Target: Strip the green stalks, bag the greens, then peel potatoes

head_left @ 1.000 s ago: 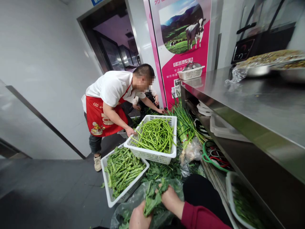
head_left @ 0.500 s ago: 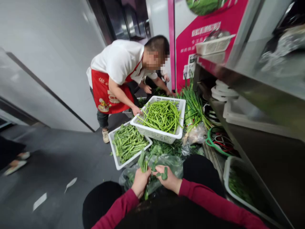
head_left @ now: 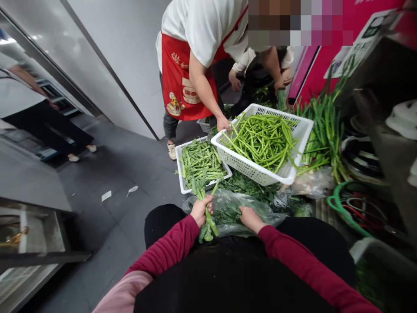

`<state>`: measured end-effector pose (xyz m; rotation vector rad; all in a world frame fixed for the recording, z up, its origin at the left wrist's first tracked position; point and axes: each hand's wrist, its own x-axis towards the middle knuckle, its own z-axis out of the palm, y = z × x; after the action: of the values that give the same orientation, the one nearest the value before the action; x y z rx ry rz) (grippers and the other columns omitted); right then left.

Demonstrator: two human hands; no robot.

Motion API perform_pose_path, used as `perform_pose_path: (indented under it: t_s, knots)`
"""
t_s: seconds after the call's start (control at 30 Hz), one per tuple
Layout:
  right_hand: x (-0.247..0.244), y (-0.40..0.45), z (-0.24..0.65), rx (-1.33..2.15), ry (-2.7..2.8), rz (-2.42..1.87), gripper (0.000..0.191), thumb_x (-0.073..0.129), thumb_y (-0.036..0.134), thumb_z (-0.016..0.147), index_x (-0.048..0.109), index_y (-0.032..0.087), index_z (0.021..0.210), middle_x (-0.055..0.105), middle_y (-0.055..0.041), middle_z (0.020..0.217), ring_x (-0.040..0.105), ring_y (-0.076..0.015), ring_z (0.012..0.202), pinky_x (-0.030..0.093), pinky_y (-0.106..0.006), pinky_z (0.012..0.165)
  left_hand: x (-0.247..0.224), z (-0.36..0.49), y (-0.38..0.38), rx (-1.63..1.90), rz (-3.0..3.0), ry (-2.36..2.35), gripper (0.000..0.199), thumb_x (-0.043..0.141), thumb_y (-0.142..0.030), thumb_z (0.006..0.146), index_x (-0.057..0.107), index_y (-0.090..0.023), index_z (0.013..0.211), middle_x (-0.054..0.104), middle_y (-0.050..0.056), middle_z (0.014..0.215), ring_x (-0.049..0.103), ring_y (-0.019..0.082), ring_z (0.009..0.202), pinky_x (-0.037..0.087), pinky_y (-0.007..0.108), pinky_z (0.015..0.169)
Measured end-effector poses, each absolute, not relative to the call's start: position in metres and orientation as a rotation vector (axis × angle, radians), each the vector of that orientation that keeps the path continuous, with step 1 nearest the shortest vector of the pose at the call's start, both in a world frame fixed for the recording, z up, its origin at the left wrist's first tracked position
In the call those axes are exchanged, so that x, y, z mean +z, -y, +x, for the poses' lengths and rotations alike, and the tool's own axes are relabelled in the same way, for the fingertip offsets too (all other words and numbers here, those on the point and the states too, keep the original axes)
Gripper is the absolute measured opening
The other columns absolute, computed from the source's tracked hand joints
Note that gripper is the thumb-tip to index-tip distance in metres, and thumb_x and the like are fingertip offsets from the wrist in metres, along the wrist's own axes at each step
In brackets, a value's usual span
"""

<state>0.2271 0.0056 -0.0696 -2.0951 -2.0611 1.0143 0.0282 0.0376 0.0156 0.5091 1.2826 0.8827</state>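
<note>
My left hand (head_left: 202, 210) is closed round a leafy green stalk (head_left: 210, 221), whose leaves spread above and below the fist. To its right, my right hand (head_left: 251, 219) reaches into a clear plastic bag (head_left: 260, 204) of dark greens; its fingertips are hidden, so what it holds cannot be made out. Just beyond my left hand lies a white basket (head_left: 182, 184) of cut green stems (head_left: 202, 161). A larger white basket (head_left: 257, 174) of long green stalks (head_left: 263, 139) rests higher, tilted, with a co-worker's hand on its left rim.
A co-worker in a red apron (head_left: 185, 82) bends over the baskets, another person crouching behind. Spring onions (head_left: 321, 126) and a green-rimmed basket (head_left: 339, 211) are at right. Paper scraps (head_left: 106, 196) lie on the floor; a person (head_left: 29, 100) stands at far left.
My hands have moved apart, the left one keeping a leafy stalk while the right has gone over to the bag. The view has shifted, bringing a person and shelving into sight at left.
</note>
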Motion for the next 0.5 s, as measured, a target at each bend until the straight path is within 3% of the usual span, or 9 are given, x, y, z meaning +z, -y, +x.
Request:
perform_pose_path:
  t_s: [0.17, 0.33, 0.4, 0.5]
  knots:
    - [-0.098, -0.015, 0.224, 1.142, 2.211, -2.089, 0.035, 0.046, -0.003, 0.080, 0.066, 0.008, 0.106, 0.066, -0.0195, 0.108, 0.062, -0.0237, 0.104, 0.041, -0.028, 0.085, 0.011, 0.012, -0.070, 1.019, 0.419, -1.384, 0.026, 0.072, -0.028, 0.069, 0.052, -0.015, 0.078, 0.042, -0.009, 0.044, 0.033, 0.004, 0.033, 0.032, 0.017, 0.037]
    - [-0.113, -0.019, 0.216, 1.251, 2.307, -2.057, 0.043, 0.038, -0.008, 0.079, 0.068, 0.009, 0.105, 0.067, -0.0190, 0.107, 0.063, -0.0233, 0.105, 0.043, -0.027, 0.085, 0.013, 0.004, -0.150, 1.213, 0.361, -1.494, 0.024, 0.068, -0.028, 0.075, 0.047, -0.016, 0.073, 0.040, -0.009, 0.044, 0.033, 0.004, 0.033, 0.032, 0.017, 0.038]
    - [-0.110, -0.019, 0.214, 1.281, 2.308, -2.051, 0.048, 0.043, -0.008, 0.076, 0.065, 0.011, 0.114, 0.068, -0.0180, 0.106, 0.063, -0.0236, 0.106, 0.044, -0.027, 0.085, 0.017, 0.004, -0.194, 1.269, 0.359, -1.532, 0.023, 0.065, -0.028, 0.079, 0.046, -0.017, 0.073, 0.042, -0.009, 0.045, 0.034, 0.004, 0.034, 0.032, 0.017, 0.038]
    - [-0.104, -0.021, 0.210, 1.287, 2.275, -2.110, 0.070, 0.053, -0.007, 0.068, 0.048, 0.013, 0.136, 0.068, -0.0193, 0.108, 0.064, -0.0277, 0.105, 0.047, -0.031, 0.084, 0.026, 0.008, -0.250, 1.281, 0.374, -1.577, 0.022, 0.064, -0.029, 0.081, 0.046, -0.017, 0.076, 0.048, -0.007, 0.049, 0.039, 0.005, 0.036, 0.034, 0.018, 0.039]
